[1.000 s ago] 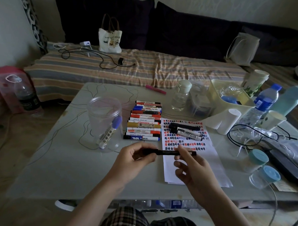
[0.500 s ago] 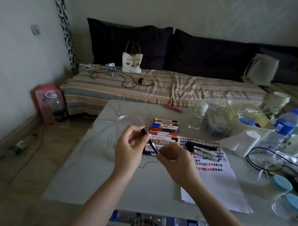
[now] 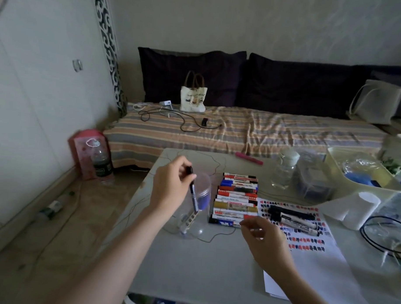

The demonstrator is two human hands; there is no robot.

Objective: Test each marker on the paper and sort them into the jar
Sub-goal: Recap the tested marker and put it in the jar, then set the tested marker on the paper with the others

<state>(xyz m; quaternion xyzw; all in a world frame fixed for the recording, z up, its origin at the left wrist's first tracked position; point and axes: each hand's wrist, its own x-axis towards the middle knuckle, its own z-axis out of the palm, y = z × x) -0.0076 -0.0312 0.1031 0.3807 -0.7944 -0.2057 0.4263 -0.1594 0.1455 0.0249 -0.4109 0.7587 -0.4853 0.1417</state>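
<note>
The single head camera looked forward and down from above the table [image 3: 191,265], close over both hands, its wide view reaching the striped couch [image 3: 241,130] and wall behind.

A dim room: a low daybed [image 3: 241,128] with a striped cover and dark cushions [image 3: 190,76] runs along a pale wall [image 3: 267,24]. A grey table [image 3: 191,265] stands before it on a worn wooden floor [image 3: 32,248].
</note>
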